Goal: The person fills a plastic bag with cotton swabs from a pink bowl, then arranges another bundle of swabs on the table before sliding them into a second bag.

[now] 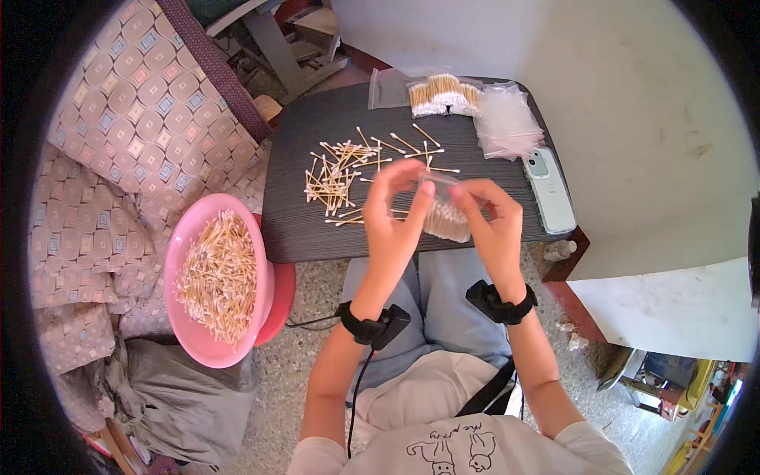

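Note:
Between my two hands, over the near edge of a dark table (297,237), is a small clear zip bag (446,222) packed with cotton swabs. My left hand (398,210) pinches the bag's top edge, thumb uppermost. On the other side of that edge, my right hand (491,218) grips it between thumb and fingers. The bag hangs down with white swab tips showing through the plastic. Loose cotton swabs (336,178) lie scattered on the table just left of and beyond my hands.
Filled bags of swabs (443,95) lie at the table's far side, beside a stack of empty clear bags (507,119). A pale phone (549,190) rests at the right edge. To the left, a pink basin (264,305) heaped with swabs stands by a patterned sofa (158,103).

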`<action>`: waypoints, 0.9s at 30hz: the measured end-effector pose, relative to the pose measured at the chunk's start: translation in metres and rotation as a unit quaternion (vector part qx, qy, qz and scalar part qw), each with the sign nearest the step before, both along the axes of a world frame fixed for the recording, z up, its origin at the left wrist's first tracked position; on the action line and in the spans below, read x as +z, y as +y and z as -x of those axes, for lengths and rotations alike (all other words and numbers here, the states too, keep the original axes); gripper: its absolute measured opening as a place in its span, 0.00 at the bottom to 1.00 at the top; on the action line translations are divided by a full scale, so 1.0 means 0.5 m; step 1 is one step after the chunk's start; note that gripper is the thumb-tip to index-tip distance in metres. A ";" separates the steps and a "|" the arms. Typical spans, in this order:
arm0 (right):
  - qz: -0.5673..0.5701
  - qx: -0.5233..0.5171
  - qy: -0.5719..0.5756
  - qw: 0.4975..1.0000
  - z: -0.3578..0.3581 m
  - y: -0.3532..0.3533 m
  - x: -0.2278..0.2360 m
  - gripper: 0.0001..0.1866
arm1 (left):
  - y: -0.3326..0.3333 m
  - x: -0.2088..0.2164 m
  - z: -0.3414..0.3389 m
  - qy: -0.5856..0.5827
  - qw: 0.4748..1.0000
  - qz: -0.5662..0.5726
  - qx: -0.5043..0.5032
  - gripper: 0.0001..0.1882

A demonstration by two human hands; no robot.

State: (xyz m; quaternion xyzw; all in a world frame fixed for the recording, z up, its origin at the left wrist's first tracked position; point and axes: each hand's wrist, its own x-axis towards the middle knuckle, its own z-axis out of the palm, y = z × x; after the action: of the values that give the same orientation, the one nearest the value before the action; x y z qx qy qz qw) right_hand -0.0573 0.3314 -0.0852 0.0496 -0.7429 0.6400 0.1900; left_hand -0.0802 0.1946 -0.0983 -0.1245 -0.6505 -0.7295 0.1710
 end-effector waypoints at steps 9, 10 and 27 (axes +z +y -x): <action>0.013 -0.047 0.053 0.997 0.024 -0.010 0.023 0.07 | 0.072 -0.050 -0.142 -0.204 0.907 0.058 -0.365 0.17; -0.051 -0.028 0.097 0.994 0.023 -0.021 0.030 0.06 | 0.077 -0.058 -0.144 -0.206 0.908 0.059 -0.361 0.17; 0.093 0.126 -0.047 0.986 0.015 -0.036 -0.013 0.08 | 0.033 -0.033 -0.149 -0.114 0.907 0.178 -0.363 0.17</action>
State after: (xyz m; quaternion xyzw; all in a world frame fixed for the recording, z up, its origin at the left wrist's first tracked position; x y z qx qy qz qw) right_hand -0.0650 0.3135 -0.0917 0.0945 -0.6757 0.7271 0.0763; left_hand -0.0055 0.2111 -0.1148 -0.2964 -0.6946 -0.6222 -0.2062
